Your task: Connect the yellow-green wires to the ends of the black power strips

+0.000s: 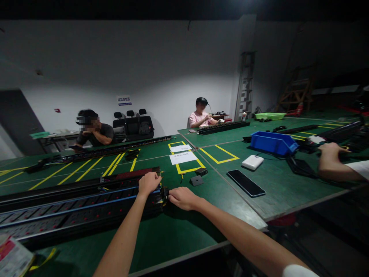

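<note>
Green counter (173, 238) bears a long black housing (95, 207); your left hand (149, 182) curls over its end, your right hand (183, 197), also curled, beside it; grips unclear.

Green table (178, 234), yellow outlines (229, 160); blue bin (268, 144); black rails (86, 211) striped blue, dotted red

A white rectangular sign with a blue lower band (123, 100), on the pale wall (173, 57), reads "成品存放区" in dark characters; the small line in its band is illegible. A white paper sheet (181, 148) and a nearer white paper sheet (183, 158) on the green surface (213, 184) carry dark characters, too blurred to read.
</note>
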Demonstrator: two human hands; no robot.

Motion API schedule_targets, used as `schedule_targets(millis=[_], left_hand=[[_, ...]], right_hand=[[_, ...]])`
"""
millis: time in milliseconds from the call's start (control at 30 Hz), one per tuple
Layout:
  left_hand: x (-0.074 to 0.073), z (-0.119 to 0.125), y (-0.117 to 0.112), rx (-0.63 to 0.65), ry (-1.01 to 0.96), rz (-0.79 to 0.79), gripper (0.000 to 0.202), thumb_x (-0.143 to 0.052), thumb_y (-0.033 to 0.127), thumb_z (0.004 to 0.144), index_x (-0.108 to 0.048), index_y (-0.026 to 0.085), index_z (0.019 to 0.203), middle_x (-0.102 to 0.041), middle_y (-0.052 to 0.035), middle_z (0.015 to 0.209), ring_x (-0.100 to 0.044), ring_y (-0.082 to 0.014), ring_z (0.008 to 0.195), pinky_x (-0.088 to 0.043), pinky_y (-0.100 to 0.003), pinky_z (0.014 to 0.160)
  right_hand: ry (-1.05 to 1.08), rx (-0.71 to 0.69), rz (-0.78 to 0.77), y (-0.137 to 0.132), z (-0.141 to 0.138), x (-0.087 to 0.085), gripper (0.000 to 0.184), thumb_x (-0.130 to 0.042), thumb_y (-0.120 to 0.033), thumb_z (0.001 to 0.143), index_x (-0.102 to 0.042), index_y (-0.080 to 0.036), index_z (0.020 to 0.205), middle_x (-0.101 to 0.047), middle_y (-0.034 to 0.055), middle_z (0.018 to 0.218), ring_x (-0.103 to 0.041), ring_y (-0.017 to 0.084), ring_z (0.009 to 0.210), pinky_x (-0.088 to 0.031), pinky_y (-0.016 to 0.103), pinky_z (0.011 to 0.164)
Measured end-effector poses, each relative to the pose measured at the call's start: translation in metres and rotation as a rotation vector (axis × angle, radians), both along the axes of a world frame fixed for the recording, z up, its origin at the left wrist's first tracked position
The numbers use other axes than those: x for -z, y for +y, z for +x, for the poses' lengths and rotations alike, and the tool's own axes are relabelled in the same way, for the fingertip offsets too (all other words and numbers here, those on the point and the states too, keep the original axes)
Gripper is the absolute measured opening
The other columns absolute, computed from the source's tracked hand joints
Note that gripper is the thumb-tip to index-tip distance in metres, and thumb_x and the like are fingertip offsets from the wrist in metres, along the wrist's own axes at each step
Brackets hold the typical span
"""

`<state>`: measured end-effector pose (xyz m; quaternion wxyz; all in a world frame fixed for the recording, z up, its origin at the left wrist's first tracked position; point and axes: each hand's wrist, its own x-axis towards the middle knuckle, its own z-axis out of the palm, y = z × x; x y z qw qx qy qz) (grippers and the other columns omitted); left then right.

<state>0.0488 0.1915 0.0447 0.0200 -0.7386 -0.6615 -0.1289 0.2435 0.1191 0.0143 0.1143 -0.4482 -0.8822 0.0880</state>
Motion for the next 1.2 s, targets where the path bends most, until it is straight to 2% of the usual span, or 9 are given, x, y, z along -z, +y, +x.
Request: schedule_targets(millis=[433, 733, 1200], left_hand=[[0.0013, -0.0005, 0.0000, -0.003, -0.024, 0.002, 0.036, -0.049, 0.050, 0.092, -0.073, 0.024, 0.088, -0.076, -0.0089, 0.100, -0.071, -0.0286, 0.094, -0.051, -0.034, 0.081], [0.0033, -0.0008, 0.0016, -0.005, -0.015, 0.009, 0.035, -0.049, 0.051, 0.092, -0.072, 0.024, 0.087, -0.076, -0.0087, 0.100, -0.071, -0.0297, 0.094, -0.051, -0.035, 0.079], [0.0047, -0.0016, 0.0033, -0.008, -0.017, 0.018, 0.034, -0.050, 0.048, 0.091, -0.073, 0.024, 0.088, -0.076, -0.0085, 0.099, -0.071, -0.0281, 0.093, -0.050, -0.032, 0.077]], right_hand=[[0.004, -0.025, 0.050, 0.0020, 0.0008, 0.0041, 0.033, -0.040, -0.032, 0.104, -0.067, -0.018, 0.091, -0.072, 0.0068, 0.094, -0.065, 0.018, 0.082, -0.032, 0.027, 0.068], [-0.008, -0.002, 0.018, 0.0020, -0.0004, 0.0036, 0.034, -0.039, -0.033, 0.105, -0.068, -0.018, 0.094, -0.073, 0.0074, 0.097, -0.067, 0.020, 0.086, -0.033, 0.028, 0.070], [0.002, -0.011, 0.050, 0.0035, 0.0008, 0.0075, 0.035, -0.039, -0.033, 0.105, -0.069, -0.018, 0.093, -0.073, 0.0069, 0.095, -0.065, 0.019, 0.082, -0.032, 0.027, 0.068]])
